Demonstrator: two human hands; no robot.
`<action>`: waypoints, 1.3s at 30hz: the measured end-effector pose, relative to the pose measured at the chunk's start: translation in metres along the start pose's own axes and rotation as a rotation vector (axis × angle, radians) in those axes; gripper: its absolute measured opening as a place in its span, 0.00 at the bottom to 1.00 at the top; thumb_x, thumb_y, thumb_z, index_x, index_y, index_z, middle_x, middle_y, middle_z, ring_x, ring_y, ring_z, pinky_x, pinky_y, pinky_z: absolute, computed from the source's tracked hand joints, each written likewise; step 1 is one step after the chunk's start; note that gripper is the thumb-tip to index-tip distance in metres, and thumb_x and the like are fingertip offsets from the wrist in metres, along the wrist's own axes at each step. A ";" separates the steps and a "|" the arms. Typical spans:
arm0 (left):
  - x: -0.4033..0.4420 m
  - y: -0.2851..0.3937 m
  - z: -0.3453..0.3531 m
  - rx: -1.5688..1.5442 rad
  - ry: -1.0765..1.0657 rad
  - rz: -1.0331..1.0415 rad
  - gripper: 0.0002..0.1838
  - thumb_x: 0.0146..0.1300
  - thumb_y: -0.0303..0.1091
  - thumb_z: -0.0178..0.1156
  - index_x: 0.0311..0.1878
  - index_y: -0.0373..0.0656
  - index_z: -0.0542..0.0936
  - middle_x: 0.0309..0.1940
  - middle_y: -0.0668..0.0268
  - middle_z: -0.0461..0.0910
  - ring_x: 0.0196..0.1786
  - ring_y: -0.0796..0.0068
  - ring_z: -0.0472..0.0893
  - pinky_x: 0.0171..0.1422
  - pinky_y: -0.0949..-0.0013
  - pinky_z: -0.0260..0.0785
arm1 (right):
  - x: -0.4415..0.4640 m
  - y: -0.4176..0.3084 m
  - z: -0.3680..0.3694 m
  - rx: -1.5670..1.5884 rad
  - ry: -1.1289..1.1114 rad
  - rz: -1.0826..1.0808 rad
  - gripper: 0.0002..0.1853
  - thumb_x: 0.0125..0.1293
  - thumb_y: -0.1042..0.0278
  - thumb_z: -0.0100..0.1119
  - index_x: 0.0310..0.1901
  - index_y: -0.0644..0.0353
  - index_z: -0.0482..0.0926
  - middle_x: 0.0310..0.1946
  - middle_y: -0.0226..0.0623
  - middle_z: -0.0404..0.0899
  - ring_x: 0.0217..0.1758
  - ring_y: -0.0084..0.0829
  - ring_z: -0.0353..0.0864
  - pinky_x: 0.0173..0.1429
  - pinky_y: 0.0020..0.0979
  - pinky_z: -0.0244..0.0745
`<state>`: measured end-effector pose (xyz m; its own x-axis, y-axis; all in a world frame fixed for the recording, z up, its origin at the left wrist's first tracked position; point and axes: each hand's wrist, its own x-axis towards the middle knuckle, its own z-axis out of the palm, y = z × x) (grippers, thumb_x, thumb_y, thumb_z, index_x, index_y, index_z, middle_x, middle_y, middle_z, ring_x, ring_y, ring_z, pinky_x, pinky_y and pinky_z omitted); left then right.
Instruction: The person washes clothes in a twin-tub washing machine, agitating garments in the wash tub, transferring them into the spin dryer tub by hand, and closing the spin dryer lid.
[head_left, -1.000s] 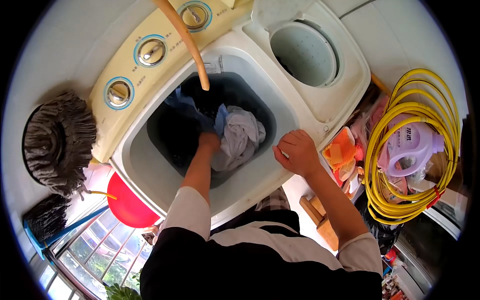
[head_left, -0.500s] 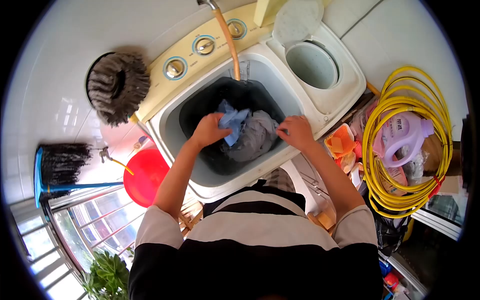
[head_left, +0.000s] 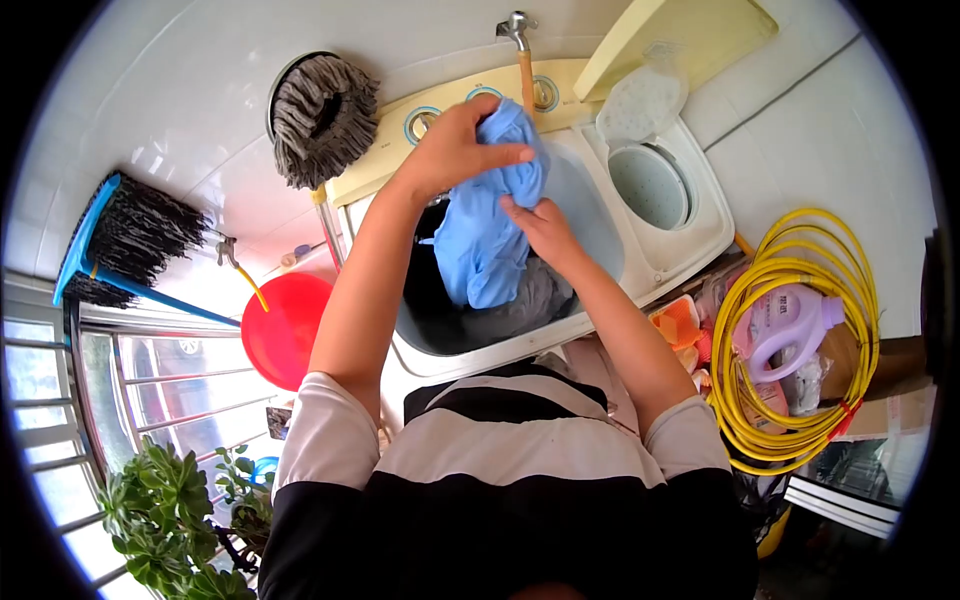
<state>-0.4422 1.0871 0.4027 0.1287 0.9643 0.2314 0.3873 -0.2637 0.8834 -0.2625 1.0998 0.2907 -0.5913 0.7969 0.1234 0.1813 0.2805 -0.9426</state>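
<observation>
A light blue garment (head_left: 483, 245) hangs bunched over the wash tub of a twin-tub washing machine (head_left: 440, 362). My left hand (head_left: 455, 150) is closed on its upper part, thumb across the front. Lower down on the right side, my right hand (head_left: 545, 232) pinches the cloth with thumb and fingers. Beneath it, grey wet-looking cloth (head_left: 540, 298) lies in the dark tub. The blue garment covers much of the tub and some of the control panel; its exact kind cannot be made out.
Right of the wash tub is the spin tub (head_left: 650, 187) with its lid raised. A tap (head_left: 517, 28) with a tan hose stands behind. A mop head (head_left: 325, 120), broom (head_left: 135, 240) and red basin (head_left: 285, 330) are at left. A coiled yellow hose (head_left: 735, 400) hangs at right.
Both hands have lifted the blue garment up out of the tub, and it now hangs unfolded. My right hand has moved from the tub's right side onto the garment. The view has shifted.
</observation>
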 end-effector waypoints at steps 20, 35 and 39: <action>-0.048 -0.054 0.018 -0.399 0.432 -0.155 0.09 0.53 0.18 0.55 0.37 0.39 0.75 0.29 0.74 0.74 0.33 0.85 0.71 0.38 0.79 0.63 | 0.009 -0.019 -0.115 0.472 0.217 0.380 0.24 0.66 0.47 0.53 0.46 0.65 0.75 0.40 0.39 0.79 0.39 0.29 0.81 0.45 0.32 0.76; -0.099 -0.280 0.174 0.655 -0.114 -0.674 0.26 0.49 0.29 0.58 0.56 0.55 0.74 0.56 0.57 0.70 0.52 0.49 0.74 0.53 0.54 0.70 | -0.075 0.130 -0.077 -0.472 -0.379 0.274 0.17 0.57 0.62 0.61 0.47 0.58 0.76 0.41 0.41 0.76 0.44 0.40 0.78 0.48 0.36 0.73; -0.111 -0.301 0.217 0.860 -0.187 -0.913 0.26 0.56 0.36 0.55 0.61 0.55 0.70 0.65 0.58 0.60 0.64 0.48 0.61 0.63 0.37 0.56 | -0.065 0.106 -0.070 -0.576 -0.482 0.323 0.17 0.57 0.64 0.60 0.48 0.57 0.76 0.40 0.40 0.75 0.43 0.43 0.77 0.46 0.38 0.73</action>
<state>-0.3752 1.0541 0.0229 -0.3974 0.8034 -0.4434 0.8600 0.4947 0.1256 -0.1499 1.1147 0.2038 -0.6899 0.6049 -0.3978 0.6984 0.4115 -0.5855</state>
